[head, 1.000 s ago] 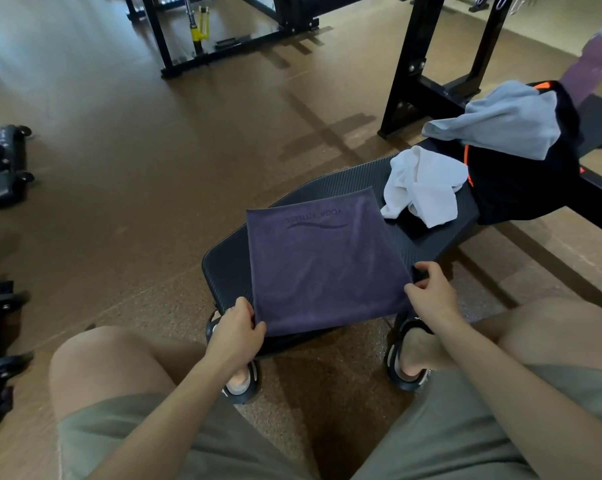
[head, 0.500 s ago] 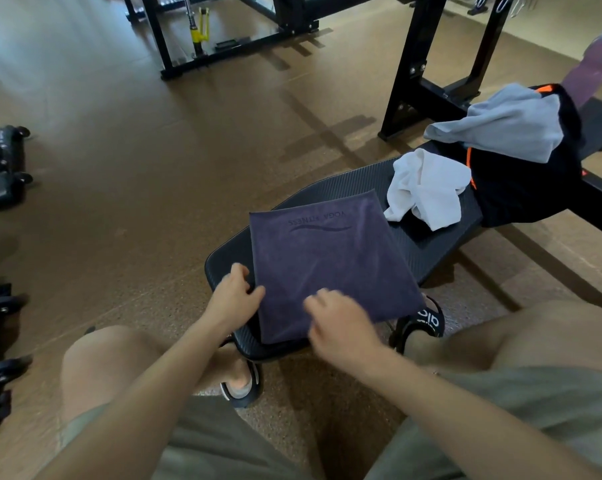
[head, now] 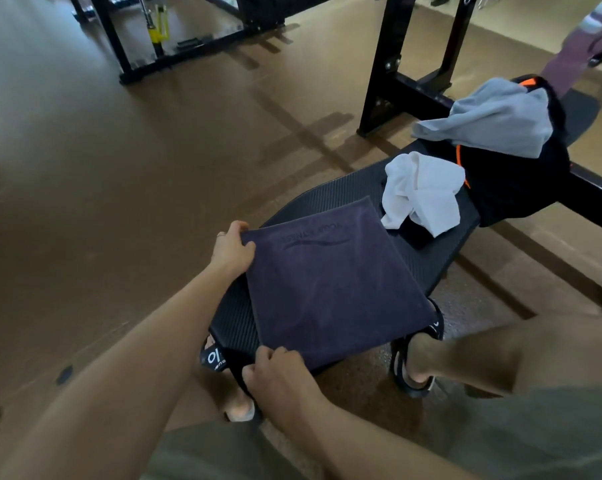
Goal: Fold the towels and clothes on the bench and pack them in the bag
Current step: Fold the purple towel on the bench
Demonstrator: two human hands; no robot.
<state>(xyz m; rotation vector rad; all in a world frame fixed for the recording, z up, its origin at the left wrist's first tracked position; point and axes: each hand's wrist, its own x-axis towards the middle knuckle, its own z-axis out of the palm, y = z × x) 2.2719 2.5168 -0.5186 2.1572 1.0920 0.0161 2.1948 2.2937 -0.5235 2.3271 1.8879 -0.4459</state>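
A dark purple towel, folded to a square, lies on the near end of the black bench. My left hand pinches its far left corner. My right hand grips its near left corner at the bench's front edge. Beyond the purple towel a crumpled white towel rests on the bench. Farther right stands a black bag with orange trim, and a grey garment is draped over its top.
Black rack uprights stand behind the bench, with another black frame across the brown floor. My knees and sandalled feet flank the bench end. Someone's purple-clad leg shows at the top right.
My left hand slid up from the near left corner to the far left corner of the purple towel. My right hand crossed from the right corner to the near left corner.
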